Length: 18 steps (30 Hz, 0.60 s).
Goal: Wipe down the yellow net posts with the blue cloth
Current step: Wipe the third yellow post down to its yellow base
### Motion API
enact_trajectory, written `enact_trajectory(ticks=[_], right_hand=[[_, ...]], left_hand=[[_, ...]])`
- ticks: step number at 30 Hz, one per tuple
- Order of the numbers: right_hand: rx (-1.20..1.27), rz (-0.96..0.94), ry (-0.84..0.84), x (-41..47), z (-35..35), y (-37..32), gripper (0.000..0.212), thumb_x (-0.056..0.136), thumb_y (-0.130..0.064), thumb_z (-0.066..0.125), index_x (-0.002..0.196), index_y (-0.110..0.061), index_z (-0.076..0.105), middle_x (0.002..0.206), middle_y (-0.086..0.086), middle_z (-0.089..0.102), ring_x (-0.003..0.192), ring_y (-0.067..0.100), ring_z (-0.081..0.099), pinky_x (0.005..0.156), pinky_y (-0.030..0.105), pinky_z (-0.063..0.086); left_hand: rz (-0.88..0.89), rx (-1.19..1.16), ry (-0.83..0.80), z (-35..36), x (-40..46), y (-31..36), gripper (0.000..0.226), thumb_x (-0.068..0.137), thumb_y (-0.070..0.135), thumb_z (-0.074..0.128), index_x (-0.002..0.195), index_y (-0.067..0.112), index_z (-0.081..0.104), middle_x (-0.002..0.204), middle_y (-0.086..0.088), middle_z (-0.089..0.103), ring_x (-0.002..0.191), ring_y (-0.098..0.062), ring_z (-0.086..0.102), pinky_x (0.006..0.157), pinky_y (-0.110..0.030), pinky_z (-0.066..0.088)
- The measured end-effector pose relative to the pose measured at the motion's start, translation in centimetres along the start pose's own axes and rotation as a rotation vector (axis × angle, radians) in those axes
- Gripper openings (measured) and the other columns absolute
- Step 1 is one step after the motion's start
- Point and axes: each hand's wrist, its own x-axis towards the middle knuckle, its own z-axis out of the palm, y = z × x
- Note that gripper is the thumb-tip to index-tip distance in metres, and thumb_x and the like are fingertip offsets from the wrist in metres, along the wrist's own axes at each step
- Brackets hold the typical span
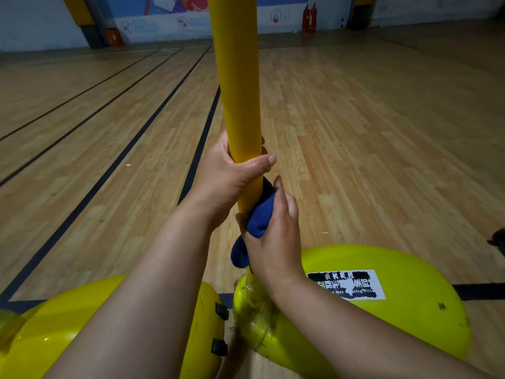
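A yellow net post [237, 77] rises from the middle of the view to the top edge. My left hand [232, 176] grips the post low down, thumb across its front. Just below, my right hand [273, 231] holds the blue cloth [259, 217] wrapped against the post's lower part; a fold of cloth hangs down at the left of that hand. The post's foot is hidden behind my right hand and wrist.
Two rounded yellow bases flank the post: one at the lower left [41, 337], one at the lower right [396, 310] with a black-and-white label. Wooden court floor [382, 160] with dark lines spreads all around. Red fire extinguishers [308, 19] stand by the far wall.
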Motion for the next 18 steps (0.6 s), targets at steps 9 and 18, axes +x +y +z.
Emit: enact_trajectory(ticks=[9,18], right_hand=[[-0.159,0.017,-0.11,-2.3,0.8,3.7,0.085,0.093,-0.032,0.073,0.16,-0.014,0.023,0.153,-0.001,0.033,0.137,0.016,0.044,0.113,0.027,0.042],[-0.244,0.101,-0.307,-3.2,0.5,7.1,0.07,0.092,-0.023,0.073,0.151,-0.011,0.036,0.139,-0.001,0.04,0.127,0.017,0.051,0.107,0.032,0.045]], left_hand=[[-0.119,-0.041,-0.043,-0.5,-0.6,-1.0,0.05,0.068,0.028,0.088,0.11,0.019,0.063,0.099,0.002,0.074,0.101,-0.021,0.071,0.093,-0.046,0.056],[-0.219,0.055,-0.064,-0.1,-1.3,-3.7,0.047,0.072,0.031,0.088,0.109,0.013,0.065,0.101,-0.005,0.073,0.1,-0.027,0.071,0.095,-0.056,0.054]])
